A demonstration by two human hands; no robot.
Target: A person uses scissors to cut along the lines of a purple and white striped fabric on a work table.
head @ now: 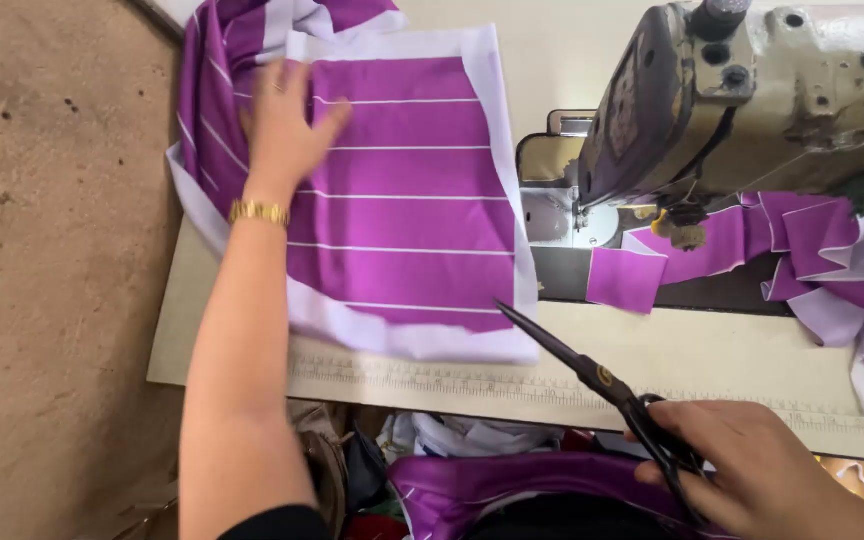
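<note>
Two hands are at work over the table (pixel 712 350). On the left, the left hand (pixel 287 125) lies flat and fully spread on the purple striped fabric panel (pixel 407 200), palm down, pinning rather than gripping; a gold bracelet (pixel 259 212) sits at the wrist. The panel rests on the table's left part, its pale border toward the near edge. To work well, that palm should keep the cloth taut and unrippled. Black scissors (pixel 592 375) point at the panel's near right corner, blades nearly closed. The right hand (pixel 752 465) has its grip closed through the handles. Beyond stands the sewing machine (pixel 752 90).
</note>
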